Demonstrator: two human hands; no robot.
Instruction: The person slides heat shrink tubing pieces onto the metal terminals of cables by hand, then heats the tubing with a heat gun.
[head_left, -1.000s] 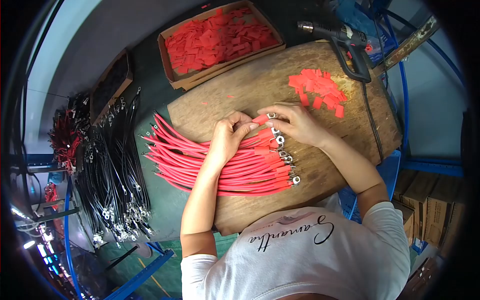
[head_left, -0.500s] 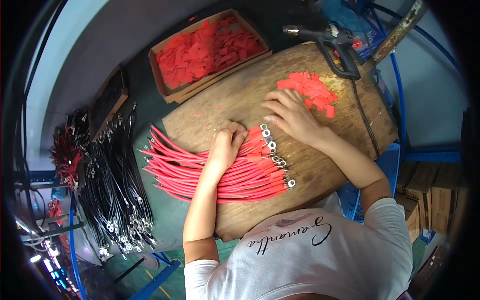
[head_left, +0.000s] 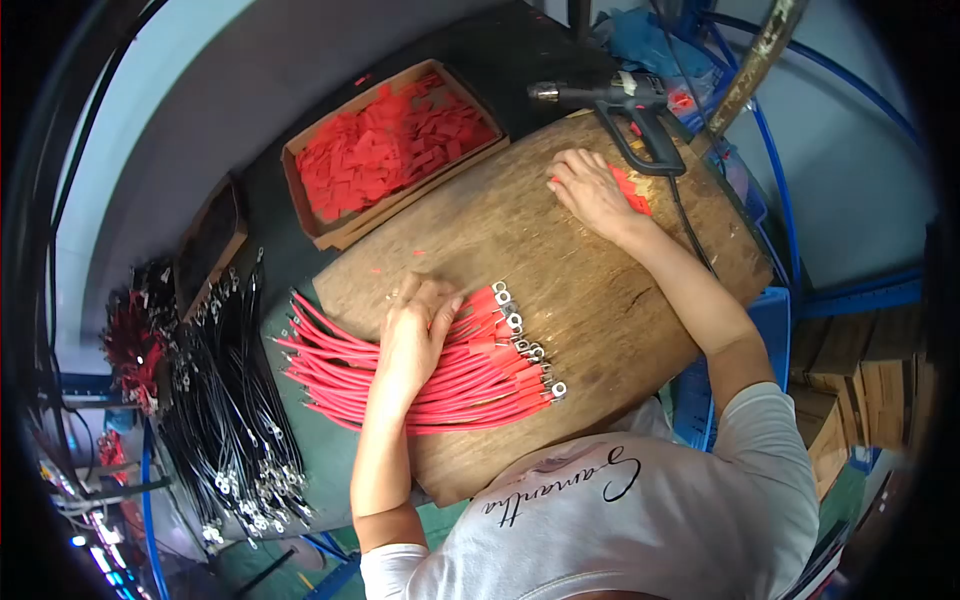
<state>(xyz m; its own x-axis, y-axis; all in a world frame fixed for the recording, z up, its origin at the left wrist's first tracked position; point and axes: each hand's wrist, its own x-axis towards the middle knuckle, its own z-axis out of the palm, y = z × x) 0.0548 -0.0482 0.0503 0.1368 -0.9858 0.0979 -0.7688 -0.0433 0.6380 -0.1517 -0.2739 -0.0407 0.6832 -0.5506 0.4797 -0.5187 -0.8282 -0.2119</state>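
Note:
A row of red cables [head_left: 450, 385] lies side by side on the wooden board, with metal ring terminals [head_left: 558, 390] at their right ends and red sleeves just behind the rings. My left hand [head_left: 412, 325] rests on the upper edge of this row, thumb apart from the slightly blurred fingers. Farther right, my right hand [head_left: 592, 195] lies palm down with fingers stretched out, covering most of a small pile of red sleeve pieces [head_left: 632, 192]. What is beneath its palm is hidden.
A cardboard tray [head_left: 320, 232] full of red pieces stands at the back. Beyond my right hand lies a heat gun [head_left: 630, 105], its cord running down the wooden board [head_left: 590, 310]. Black cables with ring terminals [head_left: 235, 400] hang over the table's left side.
My right hand has moved onto the red sleeve pile and now covers it. The fingers of my left hand have loosened from their pinch at the cables. The view has shifted slightly.

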